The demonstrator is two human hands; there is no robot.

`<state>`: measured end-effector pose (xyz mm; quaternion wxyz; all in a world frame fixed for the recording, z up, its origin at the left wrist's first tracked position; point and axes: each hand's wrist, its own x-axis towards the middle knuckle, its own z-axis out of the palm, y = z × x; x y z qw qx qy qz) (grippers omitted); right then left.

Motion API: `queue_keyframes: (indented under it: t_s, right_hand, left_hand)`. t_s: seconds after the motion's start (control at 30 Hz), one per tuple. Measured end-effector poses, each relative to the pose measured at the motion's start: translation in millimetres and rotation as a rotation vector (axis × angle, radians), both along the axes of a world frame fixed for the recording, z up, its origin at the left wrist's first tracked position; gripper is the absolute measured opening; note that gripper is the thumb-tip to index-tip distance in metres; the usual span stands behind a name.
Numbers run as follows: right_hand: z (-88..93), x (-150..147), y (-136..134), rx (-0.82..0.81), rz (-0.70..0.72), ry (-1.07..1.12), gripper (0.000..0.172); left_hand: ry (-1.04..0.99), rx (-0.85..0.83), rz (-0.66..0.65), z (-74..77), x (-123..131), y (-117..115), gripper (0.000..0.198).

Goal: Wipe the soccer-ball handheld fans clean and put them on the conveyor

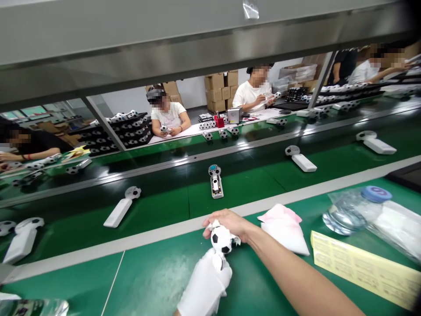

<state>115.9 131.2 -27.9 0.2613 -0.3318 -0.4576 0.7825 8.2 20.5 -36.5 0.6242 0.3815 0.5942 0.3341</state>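
Observation:
My left hand [210, 278], in a white glove, is closed round the lower part of a white gadget with a football-patterned round head [221, 239]. The head points up and away from me, and the glove hides most of the handle. My bare right hand [226, 223] curls behind the head, its fingers closed on a crumpled white tissue [236, 239] that touches the ball. Just right of my right wrist lies a folded white and pink cloth [283, 228] on the green table [154, 281].
A green conveyor belt [171, 188] beyond the table carries similar gadgets, one an opened gadget [215, 182]. A water bottle [357, 210] and a yellow label sheet [365, 267] lie at right. Co-workers sit across the line. A metal beam [164, 57] crosses overhead.

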Motion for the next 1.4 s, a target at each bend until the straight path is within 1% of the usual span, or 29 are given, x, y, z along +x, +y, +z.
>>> queue_keyframes:
  t_s: [0.07,0.1,0.17,0.2,0.27,0.33,0.4,0.43,0.47,0.5,0.53,0.57,0.6,0.67,0.7,0.73,0.77,0.8,0.9,1.0,1.03,1.07,1.1,1.17,1.2,1.23,1.3,1.33,1.4]
  right_hand:
    - [-6.8,-0.4,-2.3,-0.097,-0.031,0.118,0.022]
    - [-9.9,-1.6,-4.9,-0.132,-0.065,0.177,0.022]
    - [-14.0,-5.2,-11.3,-0.173,-0.179,0.285,0.023]
    - [-14.4,-7.4,-14.8,-0.183,-0.249,0.332,0.023]
    - [-11.9,-11.6,-21.7,-0.170,-0.399,0.408,0.025]
    - [-5.9,-14.0,-28.9,-0.071,-0.553,0.395,0.029]
    - [1.5,-13.5,-36.1,0.158,-0.656,0.247,0.032]
    - [5.1,-12.3,-39.1,0.302,-0.669,0.140,0.033]
    - [8.3,-10.7,-41.3,0.435,-0.655,0.038,0.032]
    - [11.1,-8.8,-42.6,0.534,-0.624,-0.039,0.031]
    - [13.3,-7.0,-42.6,0.576,-0.591,-0.080,0.031]
    - [14.7,-5.4,-41.4,0.545,-0.561,-0.077,0.031]
    - [15.4,-4.1,-39.3,0.435,-0.536,-0.024,0.031]
    - [13.9,-2.9,-33.4,0.108,-0.484,0.151,0.032]
    - [11.8,-2.8,-30.3,-0.038,-0.465,0.235,0.034]
    - [9.1,-2.9,-27.3,-0.143,-0.457,0.296,0.035]
    - [6.0,-3.1,-24.5,-0.201,-0.463,0.330,0.037]
    - [3.1,-3.2,-21.8,-0.220,-0.485,0.337,0.038]
    - [0.0,-0.6,-14.9,-0.232,-0.596,0.327,0.032]
    - [9.0,6.3,-13.5,-0.180,-0.724,0.325,0.025]
    - [13.2,8.5,-15.3,-0.137,-0.746,0.315,0.024]
    - [17.1,10.2,-18.1,-0.063,-0.734,0.284,0.023]
    - [19.8,11.1,-21.6,0.034,-0.693,0.229,0.023]
    - [20.3,10.5,-28.4,0.221,-0.542,0.081,0.018]
    - [17.9,9.3,-30.4,0.278,-0.466,0.018,0.015]
    - [14.2,7.7,-31.0,0.296,-0.408,-0.022,0.013]
    - [4.4,4.8,-27.8,0.228,-0.366,-0.022,0.016]
    - [-0.8,3.8,-24.6,0.181,-0.363,-0.004,0.020]
    - [-10.0,3.8,-17.2,0.088,-0.409,0.040,0.027]
  left_hand:
    - [0.047,-0.074,-0.019,9.0,-0.9,-3.5,0.020]
    - [0.017,-0.112,-0.056,13.8,-1.8,-4.3,0.022]
    - [-0.153,-0.157,-0.137,22.6,-4.0,-4.2,0.028]
    - [-0.246,-0.163,-0.148,26.0,-4.9,-3.6,0.031]
    - [-0.429,-0.199,-0.101,30.6,-5.5,-2.8,0.035]
    - [-0.589,-0.306,-0.011,32.4,-4.4,-3.2,0.036]
    - [-0.675,-0.441,0.033,31.6,-2.6,-5.2,0.043]
    - [-0.694,-0.485,0.050,30.4,-2.0,-6.6,0.045]
    - [-0.708,-0.507,0.062,28.8,-1.6,-8.0,0.046]
    - [-0.719,-0.510,0.067,26.9,-1.4,-9.3,0.046]
    - [-0.726,-0.497,0.067,24.9,-1.3,-10.4,0.044]
    - [-0.731,-0.468,0.067,23.0,-1.3,-11.2,0.041]
    - [-0.731,-0.428,0.063,21.2,-1.3,-11.7,0.037]
    - [-0.709,-0.354,0.057,18.9,-1.3,-12.1,0.028]
    - [-0.700,-0.330,0.056,18.5,-1.3,-12.1,0.028]
    - [-0.699,-0.321,0.054,18.4,-1.4,-12.1,0.028]
    - [-0.704,-0.327,0.047,18.8,-1.7,-12.1,0.028]
    - [-0.708,-0.339,0.039,19.5,-2.1,-12.1,0.029]
    - [-0.639,-0.339,0.036,22.7,-3.4,-11.4,0.030]
    - [-0.518,-0.262,-0.006,25.3,-2.0,-9.3,0.030]
    - [-0.478,-0.239,-0.028,25.6,-0.7,-8.2,0.030]
    - [-0.442,-0.225,-0.052,25.3,1.0,-7.1,0.032]
    - [-0.405,-0.218,-0.066,24.6,2.8,-6.1,0.035]
    - [-0.348,-0.203,-0.081,21.8,6.1,-4.9,0.041]
    - [-0.336,-0.203,-0.082,19.9,7.0,-5.1,0.043]
    - [-0.329,-0.206,-0.076,18.0,7.4,-5.7,0.044]
    - [-0.319,-0.216,-0.067,15.1,5.8,-8.2,0.043]
    - [-0.322,-0.224,-0.074,14.6,4.0,-9.6,0.042]
    - [-0.363,-0.236,-0.105,15.9,-1.0,-11.3,0.037]
